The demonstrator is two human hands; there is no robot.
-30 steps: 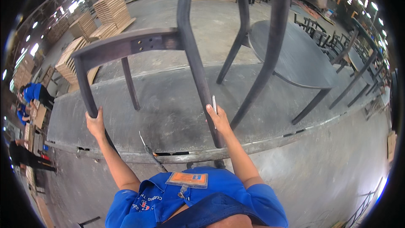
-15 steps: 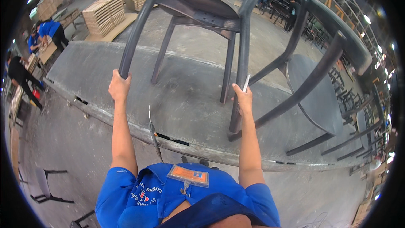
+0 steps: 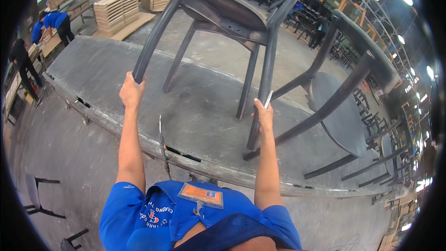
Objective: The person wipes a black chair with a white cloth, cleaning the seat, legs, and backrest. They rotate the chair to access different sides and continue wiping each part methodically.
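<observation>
left hand (image 3: 131, 92): fingers clamped round one leg (image 3: 155, 42) of dark chair (image 3: 225, 14) | right hand (image 3: 265, 114): fingers clamped round another leg (image 3: 267, 60), plus white stick (image 3: 268, 98) | table (image 3: 116, 81) beneath

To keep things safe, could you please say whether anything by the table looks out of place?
Perhaps the pointed tool: it juts across the near edge of the table instead of lying fully on top.
</observation>
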